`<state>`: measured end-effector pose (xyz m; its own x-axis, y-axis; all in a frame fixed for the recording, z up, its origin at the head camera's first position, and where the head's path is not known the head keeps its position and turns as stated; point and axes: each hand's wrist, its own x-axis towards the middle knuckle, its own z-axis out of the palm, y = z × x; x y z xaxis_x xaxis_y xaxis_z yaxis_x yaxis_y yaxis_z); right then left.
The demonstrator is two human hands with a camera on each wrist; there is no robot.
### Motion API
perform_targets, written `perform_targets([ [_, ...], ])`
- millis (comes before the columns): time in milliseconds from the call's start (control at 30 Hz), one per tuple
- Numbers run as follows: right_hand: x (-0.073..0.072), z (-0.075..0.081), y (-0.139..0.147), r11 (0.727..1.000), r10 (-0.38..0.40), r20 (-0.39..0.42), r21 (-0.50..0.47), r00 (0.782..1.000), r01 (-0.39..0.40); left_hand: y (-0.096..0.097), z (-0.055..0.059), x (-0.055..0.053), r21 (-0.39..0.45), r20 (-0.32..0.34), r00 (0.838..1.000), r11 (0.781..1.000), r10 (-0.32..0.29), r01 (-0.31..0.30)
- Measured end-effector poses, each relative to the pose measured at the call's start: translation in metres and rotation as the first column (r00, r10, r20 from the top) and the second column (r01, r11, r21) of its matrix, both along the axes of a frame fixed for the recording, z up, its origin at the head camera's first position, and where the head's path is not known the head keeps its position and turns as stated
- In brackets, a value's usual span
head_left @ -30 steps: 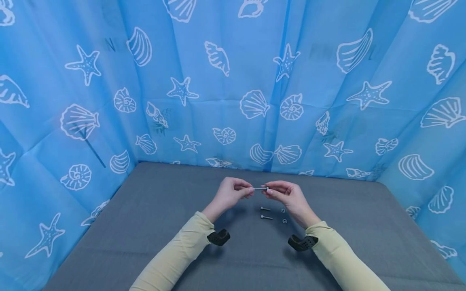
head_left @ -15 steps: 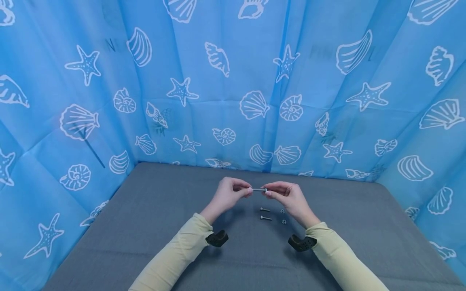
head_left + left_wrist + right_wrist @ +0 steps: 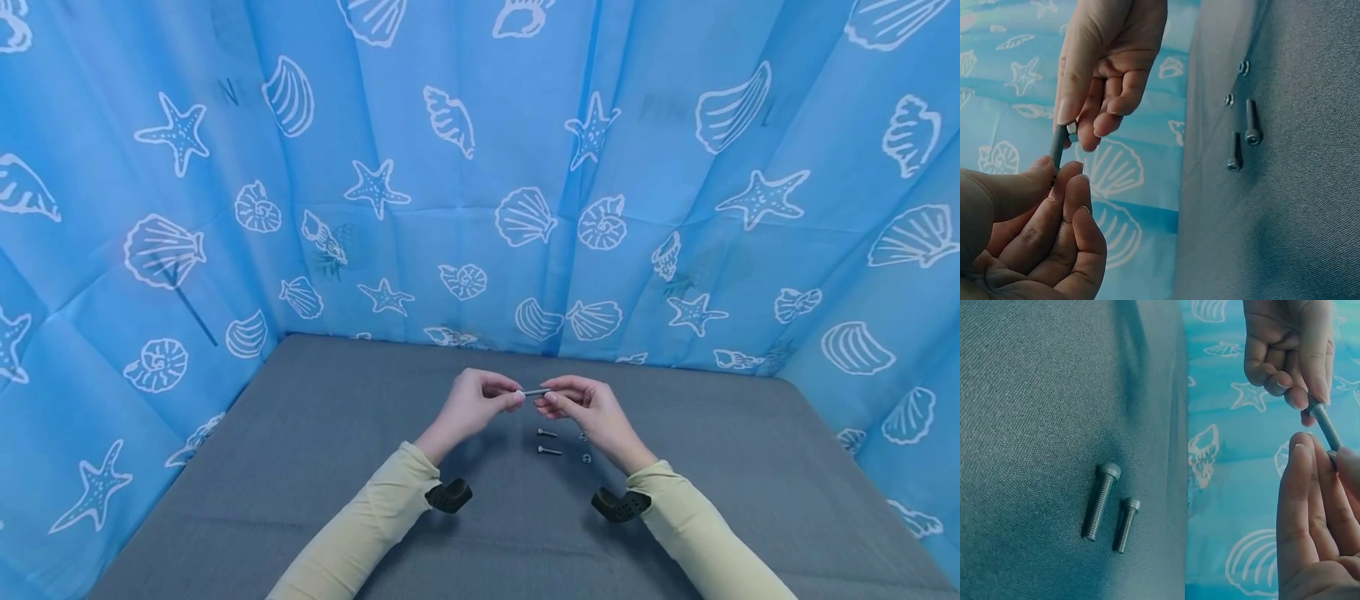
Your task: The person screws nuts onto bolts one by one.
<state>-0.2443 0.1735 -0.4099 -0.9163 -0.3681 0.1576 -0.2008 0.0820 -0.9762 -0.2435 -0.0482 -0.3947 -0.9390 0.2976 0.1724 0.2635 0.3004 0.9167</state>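
Observation:
Above the table, a metal bolt spans the gap between both hands, lying roughly level. My left hand pinches its head end between thumb and fingertips; the knurled head peeks out in the right wrist view. At the other end, my right hand pinches a hex nut with thumb and index finger, partly hidden by them. The bolt's threaded shank shows between the hands. Below them lie two more socket-head bolts, a longer one and a shorter one.
Two loose nuts, one nearer and one farther, lie right of the loose bolts on the grey cloth-covered table. A blue curtain with white shells and starfish encloses the back and sides. Dark camera mounts sit at both wrists.
The right thumb and fingers have shifted over the bolt's end, covering the nut that showed there earlier in the head view. The left hand keeps its pinch; the loose pieces stay put.

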Motion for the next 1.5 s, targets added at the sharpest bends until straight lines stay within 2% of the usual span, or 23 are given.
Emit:
perform_targets([
  [267,-0.0017,0.0016,0.0031,0.998,-0.022,-0.049,0.063,0.999,0.025,-0.0014,-0.0003,-0.0004,0.034,0.035,0.999,0.999,0.000,-0.001],
  [633,-0.0025,0.0006,0.0065,0.992,-0.021,-0.066,0.124,0.998,0.029,-0.0013,-0.0014,0.0010,0.021,0.028,1.000,1.000,0.003,-0.003],
  [967,-0.0017,0.0007,0.0062,0.999,0.008,-0.025,0.033,1.000,-0.007,-0.0005,-0.0044,0.0002,0.006,0.035,0.999,1.000,0.008,-0.008],
  [1300,-0.0018,0.0015,0.0062,1.000,-0.015,-0.032,0.008,0.999,0.015,-0.0003,-0.0030,0.0003,0.006,0.038,0.999,1.000,0.007,-0.007],
  [1500,-0.0022,0.0030,0.0063,0.999,-0.012,-0.006,-0.043,1.000,0.012,0.0000,-0.0025,0.0009,0.000,0.037,0.999,1.000,0.007,-0.007],
])
